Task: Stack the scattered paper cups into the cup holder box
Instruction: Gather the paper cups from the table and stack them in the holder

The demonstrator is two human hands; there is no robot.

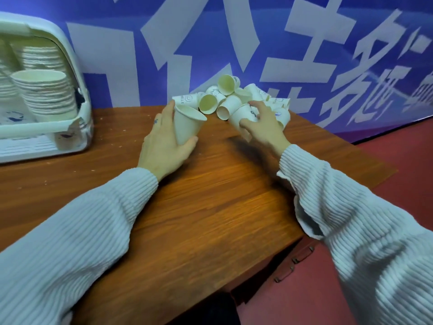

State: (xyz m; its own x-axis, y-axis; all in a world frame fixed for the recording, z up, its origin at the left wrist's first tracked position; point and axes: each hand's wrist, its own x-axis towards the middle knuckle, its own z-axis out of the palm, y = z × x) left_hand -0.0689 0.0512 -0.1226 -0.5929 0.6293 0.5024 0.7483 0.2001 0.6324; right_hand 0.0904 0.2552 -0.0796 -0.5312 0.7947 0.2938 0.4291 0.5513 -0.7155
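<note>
Currently both hands at the cup pile, centre of frame, one cup in each.

Left hand [164, 141] wraps a plain white cup [187, 125], mouth tilted up toward the pile, thumb under its base, fingers along the far side. Right hand [262, 125] curls over a printed cup [243, 114] lying at the pile's near edge; the blue print on it is too blurred to read. Pile of loose cups [230, 97] sits at the bench's [210, 195] far edge against the blue banner [328, 55], which carries large white characters, cropped. One cup in the pile shows what looks like "HELLO" with a smiley, small. Cup holder box [77, 95], white, upper left of frame on the bench, well apart from the pile, already holds nested stacks [46, 95].
</note>
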